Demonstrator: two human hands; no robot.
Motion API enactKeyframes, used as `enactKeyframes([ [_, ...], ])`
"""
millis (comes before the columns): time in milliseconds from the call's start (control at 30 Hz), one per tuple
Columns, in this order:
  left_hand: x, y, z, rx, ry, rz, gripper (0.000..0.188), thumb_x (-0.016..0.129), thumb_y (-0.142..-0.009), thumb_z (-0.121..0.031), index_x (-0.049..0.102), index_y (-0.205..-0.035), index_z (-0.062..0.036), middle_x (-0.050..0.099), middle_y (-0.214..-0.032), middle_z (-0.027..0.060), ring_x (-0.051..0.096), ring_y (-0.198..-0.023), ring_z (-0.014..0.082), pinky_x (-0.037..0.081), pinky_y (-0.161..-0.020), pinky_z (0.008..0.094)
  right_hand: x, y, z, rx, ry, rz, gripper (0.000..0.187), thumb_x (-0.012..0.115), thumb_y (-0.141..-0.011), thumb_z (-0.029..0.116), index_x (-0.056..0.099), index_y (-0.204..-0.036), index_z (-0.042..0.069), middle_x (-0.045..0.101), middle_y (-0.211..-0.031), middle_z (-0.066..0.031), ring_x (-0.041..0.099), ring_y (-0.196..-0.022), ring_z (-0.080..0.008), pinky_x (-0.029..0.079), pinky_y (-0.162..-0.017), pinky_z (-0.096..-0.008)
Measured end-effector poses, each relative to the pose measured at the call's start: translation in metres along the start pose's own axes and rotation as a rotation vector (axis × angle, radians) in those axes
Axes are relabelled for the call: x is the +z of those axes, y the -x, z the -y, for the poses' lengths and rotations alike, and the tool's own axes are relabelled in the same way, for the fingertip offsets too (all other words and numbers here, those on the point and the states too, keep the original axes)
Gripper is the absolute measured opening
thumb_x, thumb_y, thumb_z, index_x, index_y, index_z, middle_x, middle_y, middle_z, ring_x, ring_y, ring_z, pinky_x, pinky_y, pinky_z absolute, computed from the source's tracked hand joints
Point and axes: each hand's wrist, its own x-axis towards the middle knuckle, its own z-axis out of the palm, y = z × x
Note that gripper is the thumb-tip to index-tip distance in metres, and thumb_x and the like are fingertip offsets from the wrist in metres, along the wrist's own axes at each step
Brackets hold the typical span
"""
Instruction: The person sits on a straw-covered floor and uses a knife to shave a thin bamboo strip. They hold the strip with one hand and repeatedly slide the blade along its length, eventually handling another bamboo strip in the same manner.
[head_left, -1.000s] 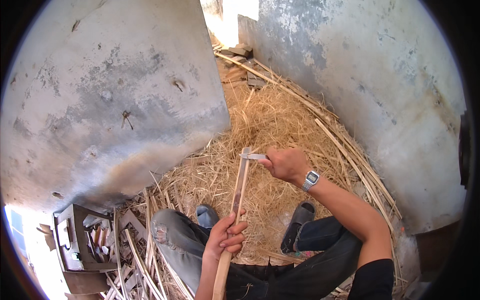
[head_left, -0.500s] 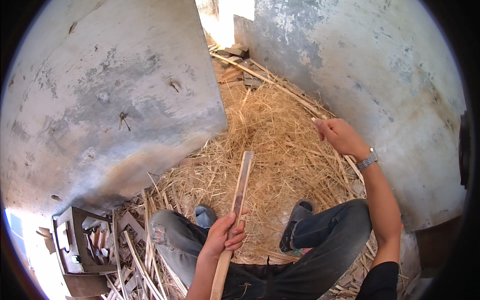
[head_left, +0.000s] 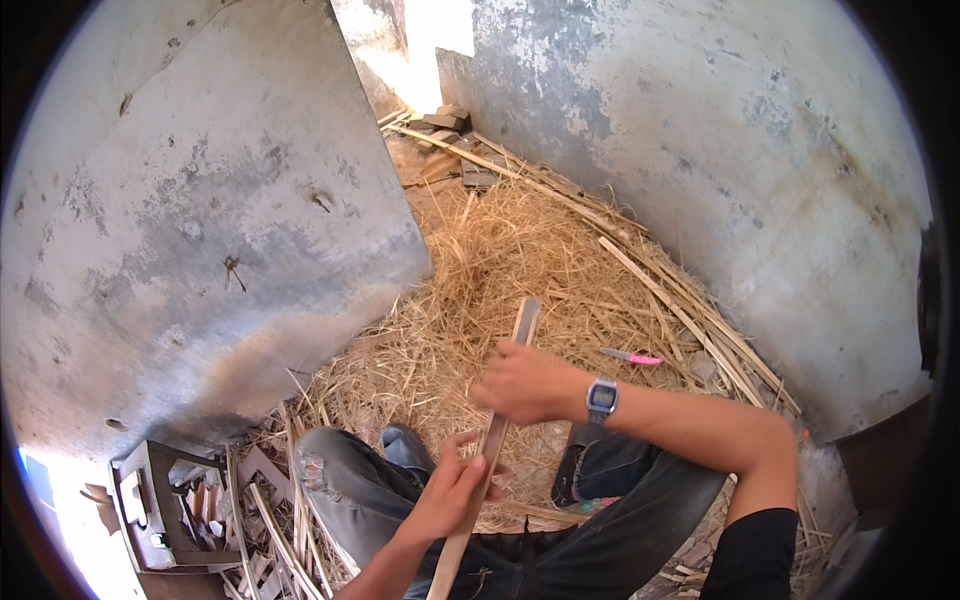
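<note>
A long narrow wooden bar slants up from my lap, pale at the sides with a dark grey strip along its upper face. My left hand holds its lower part, thumb along the top and some fingers spread behind it. Farther up, my right hand, with a watch on the wrist, is closed over the bar, its fingertips mostly hidden. To the right of that hand, a small knife with a pink handle lies on the shavings.
Thin wood shavings cover the floor between my feet and beyond. Long pale strips lie along the right-hand wall. A large grey slab rises at the left, above a dark frame and scrap sticks. Short wood blocks sit at the far end.
My right hand has come from the strips by the right wall back to the bar and closed on it. A pale strip lies there. The left hand's fingers have loosened somewhat.
</note>
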Motion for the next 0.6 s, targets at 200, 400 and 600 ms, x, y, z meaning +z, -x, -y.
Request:
enactKeyframes([
  [200,0.012,0.127,-0.072,0.190,0.005,0.220,0.035,0.068,-0.099,-0.025,0.066,-0.117,0.0044,0.070,-0.112,0.0182,0.069,-0.102,0.0262,0.053,-0.088,0.0382,-0.029,0.039,-0.075,0.255,-0.010,-0.015,0.014,0.067,-0.071,0.021,0.076,-0.081,0.016,0.071,-0.072,-0.0077,0.070,-0.073,-0.0297,0.054,-0.070,-0.0443],
  [400,0.023,0.100,-0.039,0.263,0.200,0.127,0.100,0.081,-0.082,-0.045,0.024,-0.151,0.0016,0.040,-0.147,0.0231,0.042,-0.136,0.0358,0.039,-0.110,0.0475,-0.059,0.056,-0.089,0.366,-0.190,-0.208,0.018,0.066,-0.079,0.025,0.078,-0.090,0.016,0.071,-0.075,-0.0093,0.068,-0.071,-0.0318,0.052,-0.068,-0.0458],
  [600,-0.042,0.000,-0.100,1.225,0.410,-0.726,0.085,0.049,-0.101,-0.059,0.023,-0.157,0.0000,0.035,-0.157,0.0232,0.031,-0.150,0.0350,0.033,-0.119,0.0507,-0.051,0.051,-0.078,0.237,-0.516,-0.245,0.028,0.066,-0.091,0.032,0.077,-0.098,0.006,0.069,-0.078,-0.0157,0.067,-0.076,-0.0336,0.051,-0.072,-0.0451],
])
